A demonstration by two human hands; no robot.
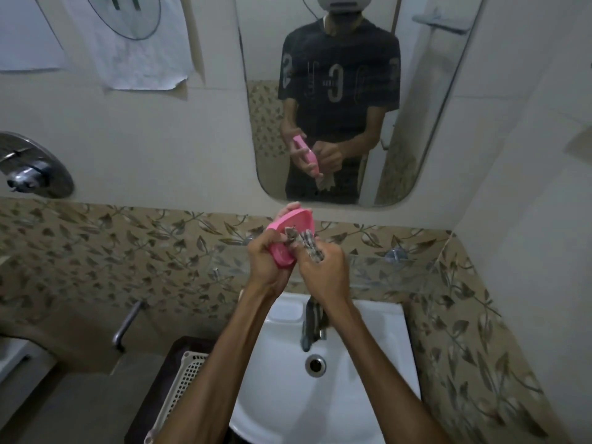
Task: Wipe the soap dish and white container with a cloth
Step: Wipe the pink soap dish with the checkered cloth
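Pink oval plastic soap dish [290,235] in left hand's [267,261] clamped fingers; right hand [323,274] clutches crumpled cloth [307,246].

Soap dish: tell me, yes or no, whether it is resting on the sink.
No, the left hand holds the soap dish up above the sink while the right hand presses a cloth against it.

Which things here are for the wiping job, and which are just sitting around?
For the job:
- pink soap dish, held in the left hand
- cloth, gripped in the right hand

Just there:
- sink
- tap
- mirror
- white basket
- hanging towel
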